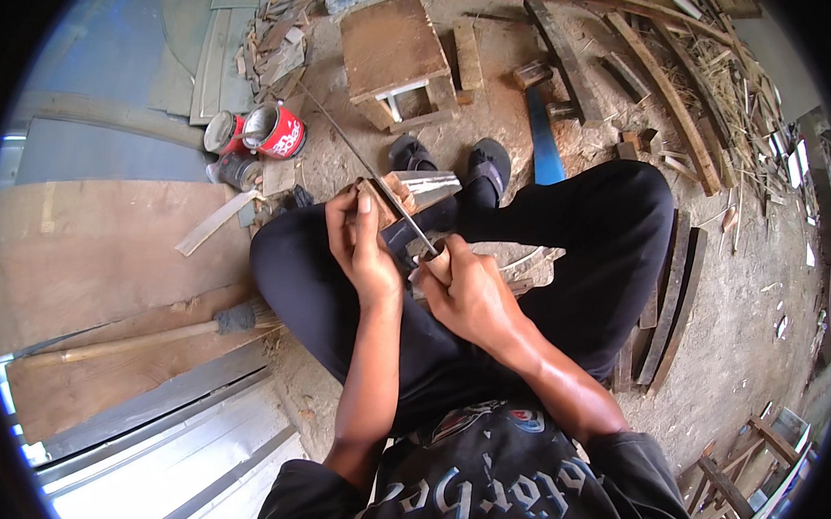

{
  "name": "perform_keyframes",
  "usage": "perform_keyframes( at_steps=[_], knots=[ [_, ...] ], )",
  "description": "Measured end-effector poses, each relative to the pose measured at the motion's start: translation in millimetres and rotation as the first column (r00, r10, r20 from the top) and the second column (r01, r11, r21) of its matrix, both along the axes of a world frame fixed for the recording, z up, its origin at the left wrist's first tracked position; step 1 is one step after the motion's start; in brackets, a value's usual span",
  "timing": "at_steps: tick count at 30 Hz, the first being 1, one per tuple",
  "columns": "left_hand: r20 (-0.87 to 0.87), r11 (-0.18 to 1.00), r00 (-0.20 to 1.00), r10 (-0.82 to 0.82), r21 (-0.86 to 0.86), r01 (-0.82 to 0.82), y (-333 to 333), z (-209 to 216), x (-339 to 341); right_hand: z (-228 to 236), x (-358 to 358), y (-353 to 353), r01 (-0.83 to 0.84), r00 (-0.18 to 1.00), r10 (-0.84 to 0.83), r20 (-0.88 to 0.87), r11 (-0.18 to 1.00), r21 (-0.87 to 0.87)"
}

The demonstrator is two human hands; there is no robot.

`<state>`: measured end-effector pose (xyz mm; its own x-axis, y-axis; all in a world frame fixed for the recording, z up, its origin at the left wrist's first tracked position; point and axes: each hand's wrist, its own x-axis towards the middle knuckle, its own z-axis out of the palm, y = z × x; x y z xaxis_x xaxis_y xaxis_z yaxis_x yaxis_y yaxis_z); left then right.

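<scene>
My right hand (474, 295) is closed round the wooden handle (440, 261) of a long thin metal file (346, 143). The file slants away to the far left, its shaft lying across a small wooden piece (373, 205). That piece is gripped in my left hand (370, 248), with the thumb laid along it and the fingers bent round its left side. From its right side a flat grey-white part (432, 190) sticks out toward my feet; I cannot tell what it is. Both hands are over my lap, between my bent knees.
Ahead stands a wooden stool-like box (388, 50). Red cans (277, 131) are at the left, near a plywood sheet (110, 255) and a long-handled brush (237, 319). A blue blade-like strip (543, 140) and timber lengths (664, 99) lie right. Dark strips (673, 308) flank my right knee.
</scene>
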<state>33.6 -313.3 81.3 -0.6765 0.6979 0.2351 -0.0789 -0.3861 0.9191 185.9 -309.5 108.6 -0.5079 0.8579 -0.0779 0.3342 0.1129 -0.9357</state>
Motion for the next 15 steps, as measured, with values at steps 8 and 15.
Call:
perform_keyframes(
  at_steps=[8,15],
  knots=[
    [0.024,0.998,1.000,0.014,-0.060,-0.012,4.6,3.7,9.7,-1.3,-0.2,-3.1,0.001,0.998,0.003,-0.060,0.998,0.066],
    [-0.163,0.997,0.987,0.013,-0.068,-0.024,-4.8,1.4,4.9,31.8,0.8,-11.2,0.131,0.936,-0.062,-0.345,0.975,0.180]
  ],
)
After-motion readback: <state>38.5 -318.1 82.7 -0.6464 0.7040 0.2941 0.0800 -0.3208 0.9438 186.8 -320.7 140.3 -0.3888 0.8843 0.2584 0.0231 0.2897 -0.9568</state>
